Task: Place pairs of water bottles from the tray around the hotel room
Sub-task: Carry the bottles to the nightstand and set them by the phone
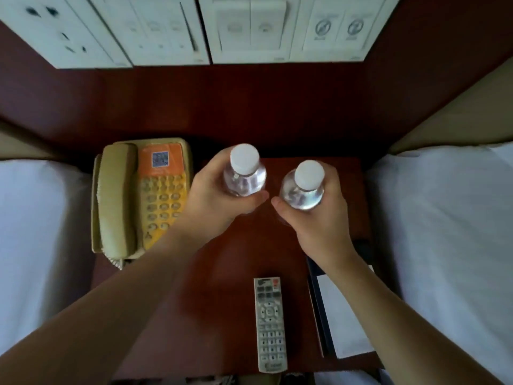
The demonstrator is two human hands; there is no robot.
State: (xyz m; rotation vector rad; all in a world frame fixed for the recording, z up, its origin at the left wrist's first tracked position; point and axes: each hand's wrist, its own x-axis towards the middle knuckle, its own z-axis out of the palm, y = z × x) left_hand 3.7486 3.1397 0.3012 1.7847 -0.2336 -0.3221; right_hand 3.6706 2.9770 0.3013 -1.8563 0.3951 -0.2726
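Gripping one bottle each: left hand (211,201), right hand (316,218) | nightstand (244,251) | best lowered upright, side by side

Fingers (219,159) of the left hand (211,198) wrap out of sight behind the left bottle (244,173), its base hidden below them; the right bottle (304,187) likewise conceals the right hand's (319,220) far fingers, and whether either bottle touches the nightstand (222,273) cannot be told; wall switch panels (211,29) beyond the fingertips are blurred and cropped by the top edge; the notepad (344,323) lies partly under the right forearm.
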